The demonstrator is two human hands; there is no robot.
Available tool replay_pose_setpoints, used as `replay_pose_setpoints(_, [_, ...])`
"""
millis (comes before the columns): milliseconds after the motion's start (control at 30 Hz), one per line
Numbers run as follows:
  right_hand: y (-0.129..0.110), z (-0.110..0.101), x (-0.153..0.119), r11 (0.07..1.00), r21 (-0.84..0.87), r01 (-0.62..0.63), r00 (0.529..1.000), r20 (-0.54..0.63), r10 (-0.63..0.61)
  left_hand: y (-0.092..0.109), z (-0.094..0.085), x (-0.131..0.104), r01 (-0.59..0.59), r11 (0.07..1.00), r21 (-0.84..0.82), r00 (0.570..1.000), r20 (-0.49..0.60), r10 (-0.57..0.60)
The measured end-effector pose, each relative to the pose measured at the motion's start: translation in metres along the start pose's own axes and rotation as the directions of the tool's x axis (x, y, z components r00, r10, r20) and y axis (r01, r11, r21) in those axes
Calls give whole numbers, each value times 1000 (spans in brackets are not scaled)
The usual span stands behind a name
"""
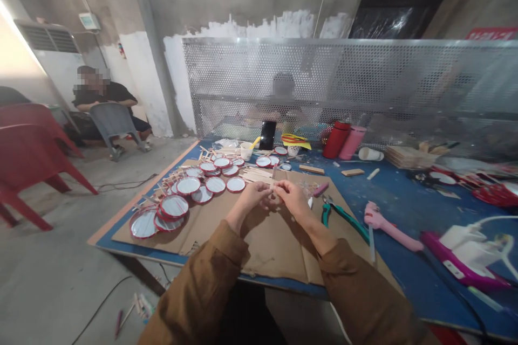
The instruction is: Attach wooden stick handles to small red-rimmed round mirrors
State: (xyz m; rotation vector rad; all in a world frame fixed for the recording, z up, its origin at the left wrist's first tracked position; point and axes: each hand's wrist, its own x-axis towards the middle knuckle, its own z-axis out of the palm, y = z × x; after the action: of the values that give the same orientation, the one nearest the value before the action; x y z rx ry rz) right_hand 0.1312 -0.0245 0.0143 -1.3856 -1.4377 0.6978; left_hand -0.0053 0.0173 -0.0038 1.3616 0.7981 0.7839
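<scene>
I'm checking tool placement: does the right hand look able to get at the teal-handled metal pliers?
Probably yes: the pliers lie near the right hand, uncovered, though that hand seems occupied with a thin pale strip.

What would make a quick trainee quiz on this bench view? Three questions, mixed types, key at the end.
1. Multiple choice: what colour are the pliers' handles?
a) red
b) teal
c) yellow

2. True or false: the white paper cup near the pink bottle lies on its side.

3. Fill in the blank: the left hand and right hand meet at a thin pale strip, held over a sheet of ____.

Key: 1. b; 2. true; 3. cardboard.
</scene>
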Motion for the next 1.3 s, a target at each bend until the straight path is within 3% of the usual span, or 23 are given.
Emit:
replay_pose_setpoints(200, [2,1,0,943,294,-159,987,73,144,5,3,-5,-10,1000,-12,988,157,12])
replay_pose_setpoints(400, [-2,-2,-1,863,452,-224,974,135,182,5,5,-9,-20,998,-65,985,172,31])
replay_pose_setpoints(667, [1,-3,1,781,546,-303,949,250,193,0,1,-5,2,996,-84,965,261,20])
replay_pose_setpoints(933, [-1,-3,-1,737,590,-329,938,298,179,0,-1,-5,-13,990,-142,965,258,50])
replay_pose_setpoints(1100, [-3,-4,-1,763,563,-318,945,256,205,2,-1,-7,-13,990,-141,958,281,53])
replay_pose_setpoints(1300, [0,-3,0,812,525,-255,966,169,195,-1,-1,-4,-50,997,-61,972,228,63])
